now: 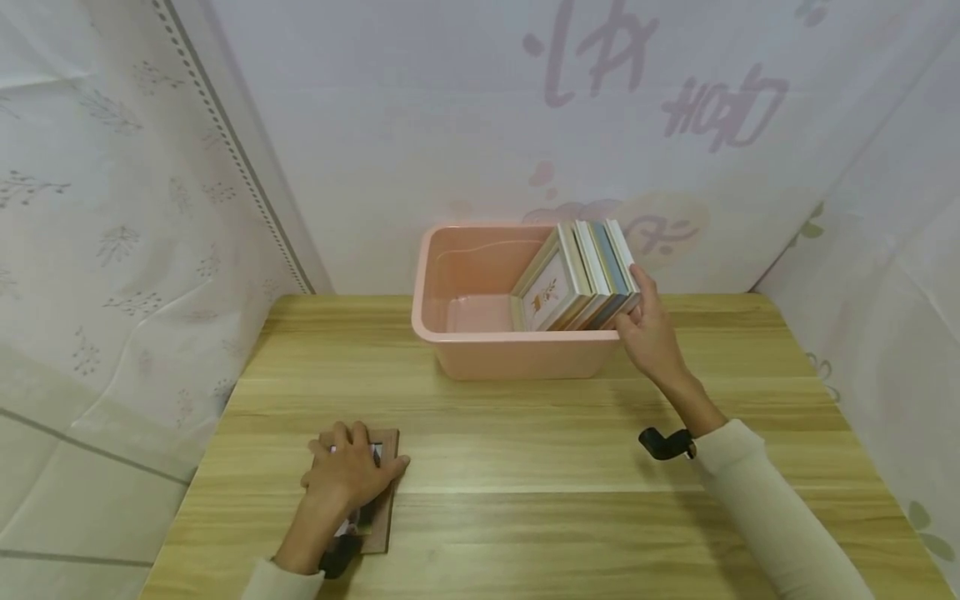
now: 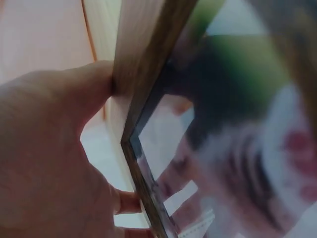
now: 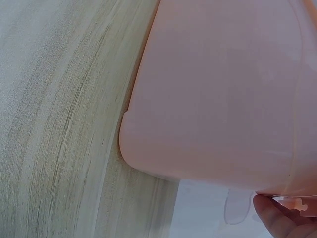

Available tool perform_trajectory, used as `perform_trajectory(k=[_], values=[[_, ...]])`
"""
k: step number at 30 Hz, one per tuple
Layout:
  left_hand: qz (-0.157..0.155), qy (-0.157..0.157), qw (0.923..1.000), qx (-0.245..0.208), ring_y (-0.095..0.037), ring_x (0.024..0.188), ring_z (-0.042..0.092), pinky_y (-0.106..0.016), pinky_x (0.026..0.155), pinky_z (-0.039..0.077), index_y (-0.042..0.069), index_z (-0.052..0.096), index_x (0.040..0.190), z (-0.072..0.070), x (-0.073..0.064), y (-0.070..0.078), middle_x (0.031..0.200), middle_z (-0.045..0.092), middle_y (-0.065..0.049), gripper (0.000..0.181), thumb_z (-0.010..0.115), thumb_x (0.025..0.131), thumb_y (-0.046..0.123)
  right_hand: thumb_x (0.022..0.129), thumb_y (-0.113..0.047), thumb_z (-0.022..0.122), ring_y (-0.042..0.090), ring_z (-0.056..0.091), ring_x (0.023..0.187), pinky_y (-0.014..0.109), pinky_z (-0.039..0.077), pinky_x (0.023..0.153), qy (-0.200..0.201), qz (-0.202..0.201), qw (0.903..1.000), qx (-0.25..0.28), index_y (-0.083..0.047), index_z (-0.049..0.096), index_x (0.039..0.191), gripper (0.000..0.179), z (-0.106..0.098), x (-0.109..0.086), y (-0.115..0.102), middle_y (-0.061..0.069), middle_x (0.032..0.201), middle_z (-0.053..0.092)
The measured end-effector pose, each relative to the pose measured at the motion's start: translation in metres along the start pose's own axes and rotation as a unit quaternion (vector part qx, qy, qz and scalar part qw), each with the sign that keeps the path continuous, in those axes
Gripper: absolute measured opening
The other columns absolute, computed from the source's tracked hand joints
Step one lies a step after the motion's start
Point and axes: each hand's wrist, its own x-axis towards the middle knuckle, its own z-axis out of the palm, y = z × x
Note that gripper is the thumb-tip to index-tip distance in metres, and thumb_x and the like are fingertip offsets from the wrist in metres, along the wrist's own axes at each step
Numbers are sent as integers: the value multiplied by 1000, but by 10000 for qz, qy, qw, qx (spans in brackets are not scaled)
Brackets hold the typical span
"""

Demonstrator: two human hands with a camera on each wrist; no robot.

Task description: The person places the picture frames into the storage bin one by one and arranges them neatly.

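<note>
A brown wooden picture frame [image 1: 382, 508] lies on the near left of the table, a photo behind its glossy front. My left hand [image 1: 345, 477] spans it from above, the thumb at the right edge and the fingers at the far and left edges; the left wrist view shows the thumb against the frame's side [image 2: 131, 69]. A pink plastic bin [image 1: 517, 358] holds several picture frames [image 1: 588, 279], leaning together at its right end. At that end my right hand [image 1: 654, 333] grips the outermost white frame [image 1: 621, 250] by its near upper corner, close over the rim.
The bin stands near the back of the wood-grain table [image 1: 510, 450], and its left part shows bare floor. Behind the table hangs a pale printed cloth [image 1: 360, 150]; similar cloths flank it. A black wrist camera [image 1: 663, 444] sits at the right cuff.
</note>
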Motion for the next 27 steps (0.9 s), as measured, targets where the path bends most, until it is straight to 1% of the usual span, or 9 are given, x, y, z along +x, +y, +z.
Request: perform_trajectory(k=[3,7,12,13,15,20,22,25,27], values=[[-80,139,9998,-68,-73,116,31,-77,65,45,-13,38,134,1,2,1,124,35,-40,92,62,86,62,93,2,43,39,55,107,21,38,48,6,35,10000,45,-4,12,158,72,0,0,2,31,153,32],[-108,256,9995,-171,-70,116,33,-74,62,46,-13,42,130,2,3,1,120,37,-38,89,67,84,59,94,2,44,39,49,125,17,42,60,-8,72,9998,166,-7,12,159,73,0,1,5,28,154,32],[15,455,9987,-245,-68,114,37,-74,64,46,-11,46,124,3,6,0,122,37,-36,88,70,80,61,93,2,44,36,49,124,19,41,55,1,105,9998,139,-10,12,159,74,1,2,8,26,156,30],[48,481,9984,-282,-67,115,36,-75,66,45,-10,47,124,3,6,-1,125,36,-36,88,71,80,62,93,2,44,36,52,119,20,39,51,3,110,9999,127,-10,13,159,74,1,2,7,26,156,30],[109,548,9978,-366,-66,117,35,-78,69,43,-8,48,126,2,8,-1,132,33,-36,87,70,79,62,93,2,44,33,60,92,21,35,44,13,117,9999,77,-9,13,159,74,1,2,7,27,155,31],[301,881,9937,-625,-63,121,31,-82,74,38,-4,46,133,-8,13,0,141,29,-33,86,68,81,61,92,3,44,22,52,68,21,31,38,46,43,10000,-45,-6,15,158,72,0,1,2,29,154,32],[373,1107,9903,-754,-63,123,29,-83,75,37,-3,43,137,-15,15,2,143,29,-32,88,68,81,61,92,4,44,14,54,70,20,31,38,48,5,10000,-84,-4,15,157,72,0,0,1,30,154,31],[477,1529,9827,-935,-61,126,27,-81,74,39,0,40,141,-28,17,6,144,29,-31,89,67,82,60,92,3,44,5,34,44,20,30,38,41,7,9998,-170,-5,15,157,71,-1,0,1,30,153,32],[582,1887,9751,-1011,-61,126,27,-80,73,40,1,40,141,-37,18,9,145,30,-31,89,69,81,59,93,3,44,1,32,42,20,30,38,16,-10,9999,-156,-5,15,157,71,-1,0,2,31,154,31]])
